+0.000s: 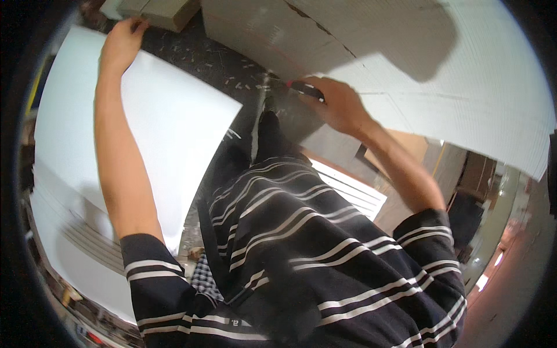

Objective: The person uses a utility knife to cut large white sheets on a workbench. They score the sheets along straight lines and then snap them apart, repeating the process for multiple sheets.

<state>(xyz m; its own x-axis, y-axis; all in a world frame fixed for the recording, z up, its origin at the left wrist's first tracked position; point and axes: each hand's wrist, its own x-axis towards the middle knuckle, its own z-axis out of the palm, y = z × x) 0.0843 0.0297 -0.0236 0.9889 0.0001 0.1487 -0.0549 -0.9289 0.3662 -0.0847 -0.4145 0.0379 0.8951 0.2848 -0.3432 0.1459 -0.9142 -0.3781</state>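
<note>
We are seeing a smooth, matt white board (pixel 168 122) lying left of the ribbed, corrugated plastic-looking sheet (pixel 464 87), with dark speckled flooring (pixel 203 55) showing between them.

The right hand (pixel 336 104) hides most of the dark tool (pixel 306 89) it grips. The white sheet (pixel 145 133) runs off past the left rim. The striped shirt (pixel 301 255) covers the floor below.

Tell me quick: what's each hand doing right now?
Left hand: resting on the far edge of the white sheet, not clearly gripping anything.
Right hand: closed around a dark, red-marked cutting tool at the corrugated sheet.
</note>
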